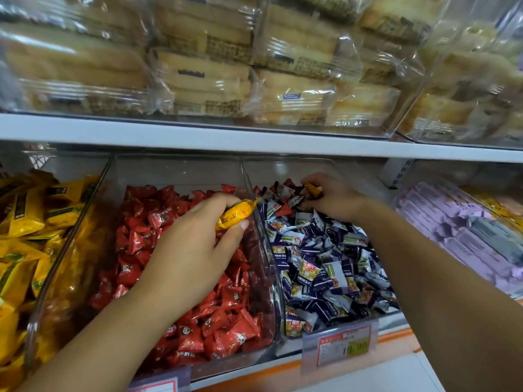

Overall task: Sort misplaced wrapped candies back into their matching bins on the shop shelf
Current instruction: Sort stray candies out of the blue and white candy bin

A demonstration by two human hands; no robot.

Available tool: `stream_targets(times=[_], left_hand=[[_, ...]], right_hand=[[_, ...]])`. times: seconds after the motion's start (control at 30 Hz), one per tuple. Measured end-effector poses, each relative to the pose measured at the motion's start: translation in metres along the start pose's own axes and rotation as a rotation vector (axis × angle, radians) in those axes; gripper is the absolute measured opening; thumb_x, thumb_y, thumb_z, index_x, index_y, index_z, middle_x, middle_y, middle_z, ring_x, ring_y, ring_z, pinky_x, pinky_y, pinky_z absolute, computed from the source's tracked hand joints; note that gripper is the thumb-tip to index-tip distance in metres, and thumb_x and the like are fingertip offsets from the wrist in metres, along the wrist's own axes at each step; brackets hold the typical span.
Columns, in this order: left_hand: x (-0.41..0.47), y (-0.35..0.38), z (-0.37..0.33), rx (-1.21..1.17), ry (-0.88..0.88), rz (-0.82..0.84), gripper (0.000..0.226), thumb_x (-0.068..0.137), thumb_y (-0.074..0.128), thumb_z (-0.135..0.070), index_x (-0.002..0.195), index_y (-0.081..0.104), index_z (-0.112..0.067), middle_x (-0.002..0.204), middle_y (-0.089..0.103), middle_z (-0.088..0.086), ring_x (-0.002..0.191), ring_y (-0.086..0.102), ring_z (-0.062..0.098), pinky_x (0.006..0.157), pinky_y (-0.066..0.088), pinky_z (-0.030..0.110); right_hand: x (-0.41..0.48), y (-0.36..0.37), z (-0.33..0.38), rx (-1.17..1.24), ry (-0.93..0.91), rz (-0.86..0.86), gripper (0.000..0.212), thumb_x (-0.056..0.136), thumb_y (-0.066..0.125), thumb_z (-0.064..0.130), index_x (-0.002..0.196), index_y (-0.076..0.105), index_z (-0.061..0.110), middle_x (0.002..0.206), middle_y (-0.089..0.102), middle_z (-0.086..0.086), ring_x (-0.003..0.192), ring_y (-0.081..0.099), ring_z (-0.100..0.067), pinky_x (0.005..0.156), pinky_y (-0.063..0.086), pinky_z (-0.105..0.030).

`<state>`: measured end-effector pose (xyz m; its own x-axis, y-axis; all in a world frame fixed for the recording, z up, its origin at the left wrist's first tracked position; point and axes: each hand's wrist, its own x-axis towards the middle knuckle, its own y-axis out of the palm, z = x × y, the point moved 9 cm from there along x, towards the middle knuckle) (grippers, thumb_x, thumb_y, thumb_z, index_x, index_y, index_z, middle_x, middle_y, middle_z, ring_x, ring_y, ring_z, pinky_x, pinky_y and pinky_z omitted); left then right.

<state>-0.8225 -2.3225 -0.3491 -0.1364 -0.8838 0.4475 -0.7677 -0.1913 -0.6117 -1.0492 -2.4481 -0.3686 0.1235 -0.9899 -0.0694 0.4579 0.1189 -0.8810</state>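
Three clear bins stand side by side on the lower shelf. The left bin [85, 210] holds yellow packets, the middle bin [263, 278] red wrapped candies [226, 329], the right one dark blue and white candies [325, 267]. My left hand [195, 250] hovers over the red candies and pinches a yellow-orange wrapped candy [236, 213] between thumb and fingers, close to the divider wall. My right hand [334, 198] reaches into the back of the blue and white bin, its fingers curled round another small orange candy [312, 190] among the pile.
A white shelf board [254, 137] runs just above the bins, carrying clear boxes of wrapped bread [203, 80]. Lilac packets [452, 227] fill a bin at the far right. Price tags [343, 345] hang along the orange-striped front edge.
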Motion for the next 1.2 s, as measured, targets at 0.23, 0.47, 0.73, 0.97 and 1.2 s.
stream_targets(times=[0.23, 0.47, 0.73, 0.97, 1.2], left_hand=[[-0.002, -0.003, 0.003, -0.014, -0.023, 0.0, 0.018, 0.091, 0.053, -0.041, 0.109, 0.055, -0.036, 0.083, 0.054, -0.019, 0.072, 0.05, -0.003, 0.058, 0.032, 0.02], [-0.006, -0.01, -0.005, -0.015, -0.01, -0.001, 0.012, 0.093, 0.053, -0.039, 0.104, 0.053, -0.037, 0.08, 0.053, -0.017, 0.075, 0.05, -0.001, 0.057, 0.032, 0.021], [-0.014, -0.026, -0.011, -0.009, 0.014, -0.004, 0.009, 0.093, 0.052, -0.039, 0.101, 0.052, -0.036, 0.081, 0.056, -0.012, 0.075, 0.05, 0.001, 0.058, 0.036, 0.025], [-0.021, -0.031, -0.016, -0.011, 0.014, 0.009, 0.008, 0.093, 0.053, -0.038, 0.101, 0.052, -0.036, 0.081, 0.056, -0.012, 0.076, 0.051, 0.0, 0.059, 0.036, 0.024], [-0.022, -0.024, -0.011, -0.015, -0.016, 0.062, 0.015, 0.094, 0.052, -0.038, 0.108, 0.049, -0.041, 0.069, 0.056, -0.008, 0.064, 0.054, 0.008, 0.053, 0.042, 0.034]], right_hand=[[-0.017, 0.002, -0.002, 0.043, 0.081, 0.093, 0.043, 0.096, 0.055, 0.033, 0.136, 0.042, 0.039, 0.103, 0.061, 0.003, 0.069, 0.052, -0.008, 0.055, 0.038, -0.02], [-0.028, -0.005, 0.015, -0.052, 0.023, 0.085, 0.039, 0.09, 0.066, 0.03, 0.128, 0.056, 0.023, 0.11, 0.064, -0.002, 0.087, 0.057, -0.017, 0.07, 0.044, -0.024], [-0.059, -0.005, 0.037, 0.057, -0.074, -0.085, 0.038, 0.082, 0.076, 0.021, 0.111, 0.053, 0.024, 0.108, 0.057, 0.002, 0.089, 0.056, -0.018, 0.063, 0.045, -0.023], [-0.098, 0.012, 0.046, 0.281, -0.135, 0.04, 0.057, 0.092, 0.055, 0.0, 0.139, 0.046, 0.03, 0.133, 0.054, 0.011, 0.047, 0.048, -0.004, 0.046, 0.039, -0.015], [-0.096, 0.002, 0.026, 0.059, -0.136, -0.136, 0.05, 0.098, 0.041, 0.002, 0.134, 0.053, 0.034, 0.145, 0.045, 0.003, 0.087, 0.059, -0.005, 0.059, 0.043, -0.006]])
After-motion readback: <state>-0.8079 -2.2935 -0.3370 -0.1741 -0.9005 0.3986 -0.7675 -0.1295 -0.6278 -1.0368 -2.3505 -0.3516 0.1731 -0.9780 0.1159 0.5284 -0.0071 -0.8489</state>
